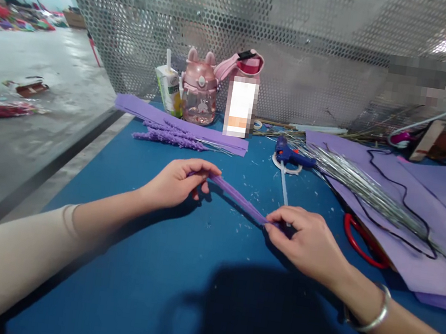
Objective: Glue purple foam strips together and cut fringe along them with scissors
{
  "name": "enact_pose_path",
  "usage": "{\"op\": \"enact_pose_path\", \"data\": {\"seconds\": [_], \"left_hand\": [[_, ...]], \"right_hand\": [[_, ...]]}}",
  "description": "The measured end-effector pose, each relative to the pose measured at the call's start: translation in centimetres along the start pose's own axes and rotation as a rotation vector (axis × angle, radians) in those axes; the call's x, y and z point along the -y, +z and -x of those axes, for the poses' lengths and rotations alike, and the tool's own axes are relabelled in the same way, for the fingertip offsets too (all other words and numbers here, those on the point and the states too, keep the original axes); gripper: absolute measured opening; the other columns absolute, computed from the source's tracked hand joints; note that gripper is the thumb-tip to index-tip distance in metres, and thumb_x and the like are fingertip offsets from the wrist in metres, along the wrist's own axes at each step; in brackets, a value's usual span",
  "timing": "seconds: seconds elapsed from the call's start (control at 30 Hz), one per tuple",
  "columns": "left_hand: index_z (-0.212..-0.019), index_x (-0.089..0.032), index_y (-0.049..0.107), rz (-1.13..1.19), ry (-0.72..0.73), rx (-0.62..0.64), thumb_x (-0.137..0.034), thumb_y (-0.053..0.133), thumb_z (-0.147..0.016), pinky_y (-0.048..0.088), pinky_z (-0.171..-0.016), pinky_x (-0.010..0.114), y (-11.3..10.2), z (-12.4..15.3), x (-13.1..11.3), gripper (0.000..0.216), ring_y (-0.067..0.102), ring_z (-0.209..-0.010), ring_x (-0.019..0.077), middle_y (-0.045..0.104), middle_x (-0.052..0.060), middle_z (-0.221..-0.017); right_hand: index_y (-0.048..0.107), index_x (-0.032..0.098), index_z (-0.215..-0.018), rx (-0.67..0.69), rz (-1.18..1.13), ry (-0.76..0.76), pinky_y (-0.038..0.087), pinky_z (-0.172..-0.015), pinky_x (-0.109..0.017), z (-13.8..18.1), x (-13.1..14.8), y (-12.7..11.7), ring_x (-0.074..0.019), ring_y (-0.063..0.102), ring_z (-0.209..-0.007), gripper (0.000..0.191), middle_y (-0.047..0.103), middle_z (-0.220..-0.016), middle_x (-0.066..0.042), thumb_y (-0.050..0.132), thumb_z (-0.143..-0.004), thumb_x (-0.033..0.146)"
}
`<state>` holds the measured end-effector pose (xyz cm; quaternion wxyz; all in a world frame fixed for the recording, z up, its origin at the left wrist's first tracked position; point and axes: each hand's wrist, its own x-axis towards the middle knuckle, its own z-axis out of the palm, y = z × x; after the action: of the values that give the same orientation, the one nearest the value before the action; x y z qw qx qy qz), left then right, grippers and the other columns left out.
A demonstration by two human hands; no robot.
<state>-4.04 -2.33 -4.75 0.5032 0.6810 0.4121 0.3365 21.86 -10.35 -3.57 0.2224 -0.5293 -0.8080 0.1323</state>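
A narrow, folded strip of purple paper stretches between my two hands above the blue tabletop. My left hand pinches its far left end between thumb and fingers. At the lower right end, my right hand grips it with thumb and forefinger. Beyond my left hand lie several finished-looking purple flower sprigs with thin wire stems, beside flat purple paper strips. A blue glue gun with a clear glue stick rests on a white tape roll, past my right hand.
Purple sheets carry a bundle of silvery wires and a black cord on the right. Red-handled scissors lie partly beneath them. A drink carton, a pink bottle and another pink bottle stand against the perforated metal panel.
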Motion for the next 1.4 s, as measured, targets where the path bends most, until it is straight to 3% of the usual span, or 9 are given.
{"op": "enact_pose_path", "data": {"seconds": [0.23, 0.33, 0.53, 0.73, 0.87, 0.93, 1.1, 1.27, 1.4], "left_hand": [[-0.079, -0.018, 0.051, 0.387, -0.104, -0.006, -0.01, 0.047, -0.071, 0.032, -0.044, 0.019, 0.9, -0.1, -0.4, 0.012, 0.04, -0.045, 0.0057, 0.047, -0.003, -0.064], [-0.08, -0.017, 0.05, 0.468, -0.188, 0.07, -0.021, 0.044, -0.076, 0.023, -0.041, 0.019, 1.1, 0.3, -1.1, 0.008, 0.031, -0.045, 0.0057, 0.042, -0.002, -0.065], [-0.069, -0.018, 0.044, -0.153, -0.021, 0.236, -0.035, 0.071, -0.062, 0.021, -0.046, 0.02, 1.1, 1.1, -2.2, 0.032, 0.03, -0.052, 0.0074, 0.038, -0.005, -0.06], [-0.054, -0.018, 0.025, -0.32, 0.086, 0.132, -0.035, 0.059, -0.076, 0.021, -0.048, 0.022, 1.2, 0.8, -1.4, 0.044, 0.025, -0.05, 0.0072, 0.026, -0.006, -0.054], [-0.056, -0.019, 0.023, -0.158, 0.101, 0.134, -0.025, 0.056, -0.077, 0.039, -0.065, 0.025, 1.4, 0.6, -0.9, 0.04, 0.051, -0.07, 0.011, 0.058, 0.003, -0.082], [-0.057, -0.019, 0.022, -0.01, 0.032, 0.177, -0.021, 0.054, -0.078, 0.042, -0.072, 0.027, 1.6, 0.7, -0.8, 0.038, 0.055, -0.08, 0.013, 0.061, 0.008, -0.099], [-0.064, -0.019, 0.027, 0.377, -0.226, 0.277, -0.012, 0.052, -0.078, 0.042, -0.055, 0.022, 2.3, 1.0, -1.0, 0.029, 0.053, -0.055, 0.0068, 0.06, 0.001, -0.076], [-0.075, -0.019, 0.036, 0.635, -0.338, 0.26, -0.004, 0.048, -0.074, 0.021, -0.04, 0.014, 3.2, 1.4, -1.3, 0.019, 0.027, -0.041, 0.0017, 0.047, -0.005, -0.065], [-0.078, -0.018, 0.04, 0.57, -0.325, 0.22, -0.027, 0.049, -0.084, 0.023, -0.04, 0.015, 3.2, 1.3, -1.4, 0.014, 0.029, -0.043, 0.003, 0.043, -0.004, -0.064]], "right_hand": [[0.062, 0.021, -0.076, 0.15, -0.167, 0.092, 0.04, -0.056, -0.025, 0.0, 0.7, 0.1, -0.0134, 0.057, -0.062, 0.018, 0.064, -0.068, 0.001, 0.05, -0.086, 0.03], [0.062, 0.02, -0.077, 0.195, -0.215, 0.103, 0.039, -0.057, -0.025, 0.0, 1.0, 0.2, -0.0132, 0.056, -0.062, 0.02, 0.063, -0.068, 0.002, 0.049, -0.087, 0.032], [0.063, 0.02, -0.077, 0.202, -0.25, 0.115, 0.039, -0.056, -0.025, 0.1, 1.1, 0.5, -0.0129, 0.053, -0.06, 0.019, 0.06, -0.065, 0.002, 0.05, -0.086, 0.03], [0.064, 0.022, -0.087, 0.219, -0.288, 0.068, 0.043, -0.061, -0.026, 0.3, 1.2, 0.8, -0.0135, 0.055, -0.065, 0.015, 0.063, -0.074, 0.001, 0.051, -0.079, 0.017], [0.057, 0.022, -0.095, 0.2, -0.408, 0.109, 0.045, -0.065, -0.026, 0.3, 1.1, 0.9, -0.0135, 0.057, -0.071, 0.016, 0.063, -0.08, 0.001, 0.053, -0.08, 0.018], [0.053, 0.021, -0.093, 0.192, -0.447, 0.124, 0.045, -0.064, -0.026, 0.3, 1.0, 1.0, -0.013, 0.055, -0.069, 0.014, 0.06, -0.076, 0.001, 0.055, -0.08, 0.018], [0.05, 0.021, -0.085, 0.189, -0.461, 0.119, 0.04, -0.059, -0.024, 0.2, 1.1, 1.2, -0.0113, 0.048, -0.063, 0.005, 0.051, -0.069, 0.003, 0.053, -0.082, 0.018], [0.048, 0.02, -0.082, 0.22, -0.489, 0.082, 0.036, -0.056, -0.022, 0.1, 1.9, 1.2, -0.01, 0.044, -0.06, 0.004, 0.047, -0.067, 0.005, 0.05, -0.083, 0.017], [0.048, 0.02, -0.081, 0.277, -0.492, 0.052, 0.034, -0.055, -0.022, -0.9, 2.6, 0.7, -0.0093, 0.042, -0.059, 0.004, 0.045, -0.065, 0.006, 0.049, -0.085, 0.018]]}}
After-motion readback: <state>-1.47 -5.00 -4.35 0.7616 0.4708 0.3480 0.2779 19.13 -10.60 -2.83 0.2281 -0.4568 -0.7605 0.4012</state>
